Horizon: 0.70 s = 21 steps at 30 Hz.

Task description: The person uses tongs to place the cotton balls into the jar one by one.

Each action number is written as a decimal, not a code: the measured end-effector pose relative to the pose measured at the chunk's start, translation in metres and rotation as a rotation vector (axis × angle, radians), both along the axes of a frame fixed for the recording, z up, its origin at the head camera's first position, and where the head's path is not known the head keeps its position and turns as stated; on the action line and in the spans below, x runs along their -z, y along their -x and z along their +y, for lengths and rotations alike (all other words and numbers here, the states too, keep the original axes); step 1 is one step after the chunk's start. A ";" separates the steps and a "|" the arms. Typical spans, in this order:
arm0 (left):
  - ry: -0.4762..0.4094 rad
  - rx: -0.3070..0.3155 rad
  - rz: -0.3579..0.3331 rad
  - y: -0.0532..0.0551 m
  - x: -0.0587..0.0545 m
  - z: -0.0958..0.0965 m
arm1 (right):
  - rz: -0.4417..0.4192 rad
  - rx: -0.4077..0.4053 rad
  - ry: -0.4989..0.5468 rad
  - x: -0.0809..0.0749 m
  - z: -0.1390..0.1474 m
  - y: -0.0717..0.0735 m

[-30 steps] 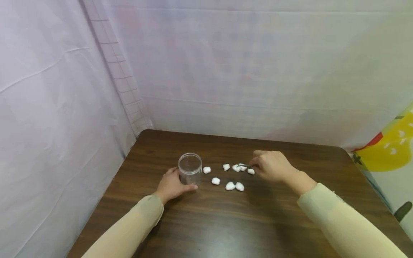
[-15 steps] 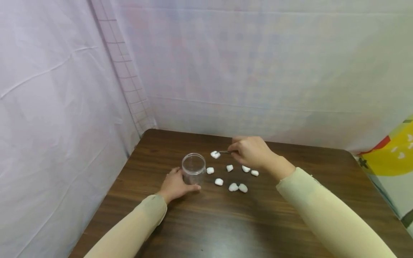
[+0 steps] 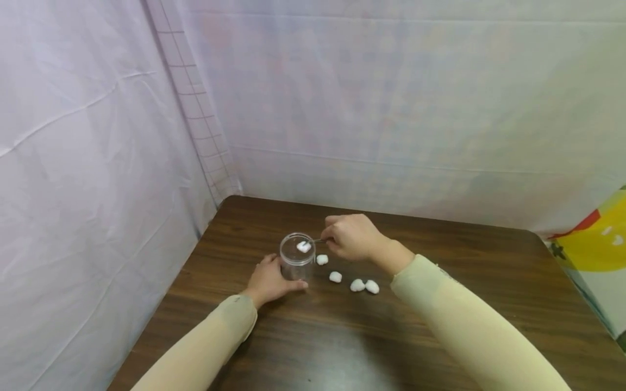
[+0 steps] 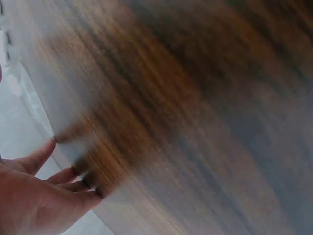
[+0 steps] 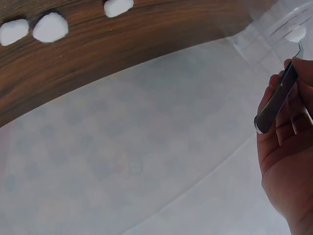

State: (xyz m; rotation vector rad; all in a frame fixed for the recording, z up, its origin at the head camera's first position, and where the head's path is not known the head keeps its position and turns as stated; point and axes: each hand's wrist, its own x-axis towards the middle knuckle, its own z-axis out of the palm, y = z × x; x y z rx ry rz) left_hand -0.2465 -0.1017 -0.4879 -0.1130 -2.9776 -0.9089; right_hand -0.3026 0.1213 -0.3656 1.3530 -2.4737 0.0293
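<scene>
No lettering, label, brand, number or sign can be read.

The head camera looks forward and down from above; both wrist cameras, much nearer, share the worktop (image 3: 313, 336).

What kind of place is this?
Probably an indoor corner screened off for tabletop work: there's a brown table, pale sheets hanging behind and beside it, and tiny white puffs on top.

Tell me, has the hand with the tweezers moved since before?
Yes: in the head view, the right hand moved left across the table, toward its far left corner.
</scene>
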 end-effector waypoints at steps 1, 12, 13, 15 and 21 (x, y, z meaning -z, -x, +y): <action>0.003 -0.002 -0.001 0.000 0.000 0.000 | -0.003 -0.002 -0.002 0.001 0.000 0.000; -0.012 0.000 -0.008 -0.002 -0.001 0.000 | -0.009 -0.008 -0.010 0.003 0.002 -0.001; -0.017 -0.001 -0.013 -0.002 -0.001 0.000 | -0.009 -0.007 -0.007 0.002 0.004 -0.002; -0.024 -0.003 -0.018 -0.002 -0.001 0.000 | -0.005 -0.005 0.002 -0.001 0.010 -0.005; -0.001 0.002 -0.009 0.000 0.001 0.000 | 0.012 0.003 0.044 -0.006 0.044 -0.011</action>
